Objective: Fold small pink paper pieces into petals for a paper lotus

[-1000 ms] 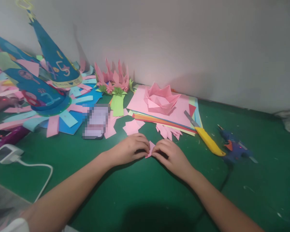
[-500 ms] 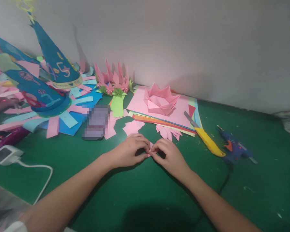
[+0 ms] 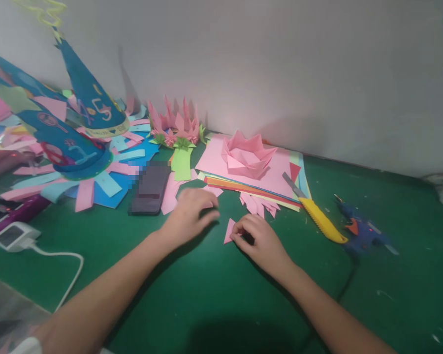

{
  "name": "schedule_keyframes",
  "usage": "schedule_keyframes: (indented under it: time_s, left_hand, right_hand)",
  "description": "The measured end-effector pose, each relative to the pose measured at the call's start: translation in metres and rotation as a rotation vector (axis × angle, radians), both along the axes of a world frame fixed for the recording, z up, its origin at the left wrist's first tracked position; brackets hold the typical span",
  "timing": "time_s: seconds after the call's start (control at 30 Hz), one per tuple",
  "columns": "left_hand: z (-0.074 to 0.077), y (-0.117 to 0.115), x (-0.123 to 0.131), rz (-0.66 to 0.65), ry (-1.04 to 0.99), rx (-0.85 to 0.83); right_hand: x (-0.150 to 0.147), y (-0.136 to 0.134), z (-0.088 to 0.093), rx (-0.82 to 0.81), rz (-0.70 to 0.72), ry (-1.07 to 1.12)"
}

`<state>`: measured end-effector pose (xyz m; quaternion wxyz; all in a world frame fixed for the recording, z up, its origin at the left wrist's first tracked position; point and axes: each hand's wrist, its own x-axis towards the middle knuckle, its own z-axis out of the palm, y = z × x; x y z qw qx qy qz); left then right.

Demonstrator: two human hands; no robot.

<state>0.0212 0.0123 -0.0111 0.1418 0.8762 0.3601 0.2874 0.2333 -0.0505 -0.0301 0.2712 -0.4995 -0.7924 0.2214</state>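
Between thumb and fingers, my right hand (image 3: 256, 238) pinches a small folded piece of pink paper (image 3: 229, 232), whose pointed corner shows on the left. My left hand (image 3: 192, 214) is off the paper, slightly blurred, with thumb and fingers apart and nothing in it. Just behind the left hand lie pink paper pieces (image 3: 213, 191), partly covered by it. Beyond the right hand is a small pile of cut pink paper strips (image 3: 260, 204). A pink folded paper flower (image 3: 248, 157) rests on a stack of coloured paper (image 3: 210, 147).
On the right lie a yellow utility knife (image 3: 323, 221) with its blade out and a blue glue gun (image 3: 367, 233). A dark phone (image 3: 149, 189), a pink paper crown (image 3: 177, 125), blue cone hats (image 3: 90, 88) and a white plug with cable (image 3: 13, 237) stand or lie leftward.
My left hand has let go of the small pink paper and moved left, its fingers parting. The right hand keeps its pinch on the paper. The view has shifted slightly.
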Motion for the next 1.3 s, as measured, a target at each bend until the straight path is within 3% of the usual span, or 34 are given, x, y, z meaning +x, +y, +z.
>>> schedule_keyframes:
  time_s: [0.07, 0.13, 0.23, 0.33, 0.43, 0.53, 0.67, 0.77, 0.83, 1.0, 1.3]
  left_hand:
    - [0.002, 0.011, -0.017, 0.427, 0.057, 0.167]
    - [0.003, 0.02, -0.034, 0.675, 0.166, 0.239]
    - [0.0, 0.026, -0.051, 0.785, 0.315, 0.226]
    - [-0.004, 0.026, -0.054, 0.793, 0.398, 0.19]
    - [-0.003, 0.024, -0.046, 0.754, 0.379, 0.234]
    - [0.002, 0.014, -0.028, 0.646, 0.22, 0.269]
    - [0.006, -0.009, 0.004, 0.17, 0.106, 0.152]
    - [0.004, -0.021, 0.019, -0.065, 0.136, 0.033]
    - [0.002, -0.022, 0.021, -0.096, 0.136, -0.006]
    - [0.002, -0.013, 0.01, 0.026, 0.042, 0.02]
    - [0.008, -0.023, 0.018, -0.318, 0.112, -0.238]
  right_hand:
    - [0.0, 0.0, 0.0, -0.011, 0.0, 0.006]
    - [0.0, 0.0, 0.0, -0.021, 0.0, 0.007]
    - [0.0, 0.0, 0.0, -0.032, 0.001, 0.002]
    - [0.0, 0.0, 0.0, -0.041, 0.004, 0.0]
    - [0.001, 0.0, 0.0, -0.037, 0.005, 0.005]
    - [0.001, 0.0, 0.001, -0.038, 0.002, 0.01]
    - [0.001, 0.0, -0.001, -0.038, 0.01, 0.008]
    - [0.002, 0.0, -0.002, -0.028, 0.013, 0.005]
    - [0.002, 0.0, -0.002, -0.026, 0.015, 0.003]
    - [0.001, 0.001, 0.0, -0.032, 0.019, 0.009]
    - [0.002, 0.001, -0.002, -0.016, 0.008, -0.008]
